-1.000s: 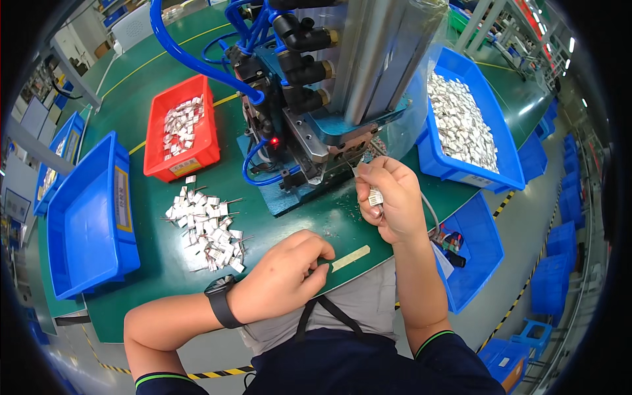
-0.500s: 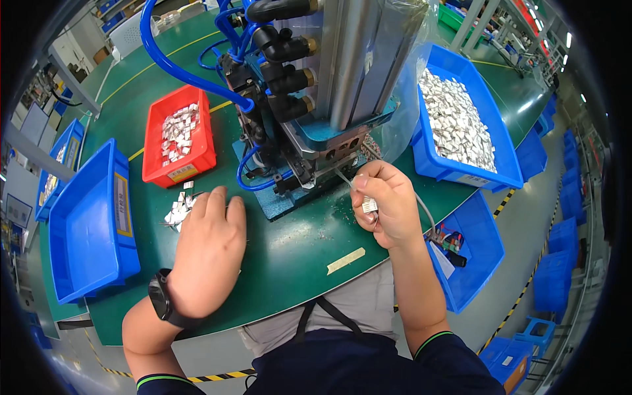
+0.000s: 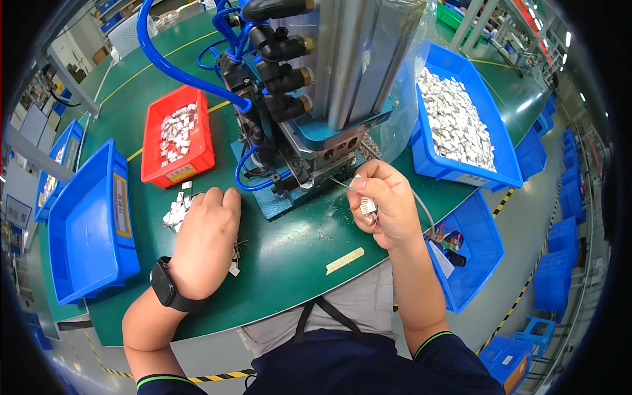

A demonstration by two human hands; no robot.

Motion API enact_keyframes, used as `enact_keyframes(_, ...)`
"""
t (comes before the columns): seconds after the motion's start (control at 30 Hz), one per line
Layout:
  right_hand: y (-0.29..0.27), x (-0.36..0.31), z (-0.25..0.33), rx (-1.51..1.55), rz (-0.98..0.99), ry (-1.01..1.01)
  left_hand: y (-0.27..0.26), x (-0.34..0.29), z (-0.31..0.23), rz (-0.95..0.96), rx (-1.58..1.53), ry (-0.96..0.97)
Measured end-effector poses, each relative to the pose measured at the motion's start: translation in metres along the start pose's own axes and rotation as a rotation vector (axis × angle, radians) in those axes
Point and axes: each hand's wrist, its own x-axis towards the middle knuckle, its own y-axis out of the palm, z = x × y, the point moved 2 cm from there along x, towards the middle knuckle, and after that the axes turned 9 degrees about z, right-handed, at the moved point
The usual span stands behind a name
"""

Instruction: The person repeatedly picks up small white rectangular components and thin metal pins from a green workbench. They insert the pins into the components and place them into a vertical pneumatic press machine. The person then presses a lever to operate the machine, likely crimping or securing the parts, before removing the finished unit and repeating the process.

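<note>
My right hand (image 3: 390,205) is closed in front of the machine. Small white connectors (image 3: 367,205) show between its curled fingers, and thin wire leads (image 3: 340,182) stick out toward the machine's lower block. My left hand (image 3: 209,230) lies palm down on the green table, fingers bent and close together, tips hidden beneath it. Beside its fingers is a pile of white connectors (image 3: 176,212) with leads. Another small white connector (image 3: 234,268) and some thin leads show at the hand's right edge. Whatever the left fingers hold is hidden.
The machine (image 3: 329,141), with blue air hoses (image 3: 164,56), stands centrally. A red bin (image 3: 178,174) and a blue bin (image 3: 474,172) hold white connectors. Another blue bin (image 3: 89,230) stands left. A lower blue bin (image 3: 471,270) holds tools at right. A grey cable (image 3: 421,204) passes behind my right hand.
My left hand has shifted slightly left and its fingers have drawn together, uncovering leads and a connector at its right. In my right hand, wire leads now show more clearly beyond the fingertips.
</note>
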Motion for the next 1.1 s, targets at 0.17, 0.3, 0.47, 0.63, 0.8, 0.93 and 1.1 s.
enact_keyframes(0.17,-0.001,0.0,0.002,0.045,-0.011,0.059,-0.017,-0.004,0.002,-0.04,-0.129,0.003)
enact_keyframes(0.3,-0.003,0.001,0.0,0.07,-0.002,0.082,-0.028,-0.005,-0.005,-0.129,-0.37,0.105)
enact_keyframes(0.47,-0.007,0.002,-0.001,0.213,0.094,0.116,-0.016,-0.001,-0.024,0.012,-1.056,0.045)
enact_keyframes(0.63,-0.012,0.002,0.0,0.324,0.237,0.21,0.004,0.004,-0.039,0.067,-1.628,0.009)
enact_keyframes(0.8,-0.008,0.002,-0.002,0.289,0.321,0.271,0.012,0.009,-0.04,0.145,-1.738,-0.027)
enact_keyframes(0.93,0.007,-0.002,0.0,-0.079,0.307,0.361,0.017,0.009,-0.043,0.118,-1.838,-0.031)
enact_keyframes(1.1,0.014,-0.004,-0.003,-0.294,0.286,0.461,0.013,0.008,-0.046,0.129,-1.86,-0.016)
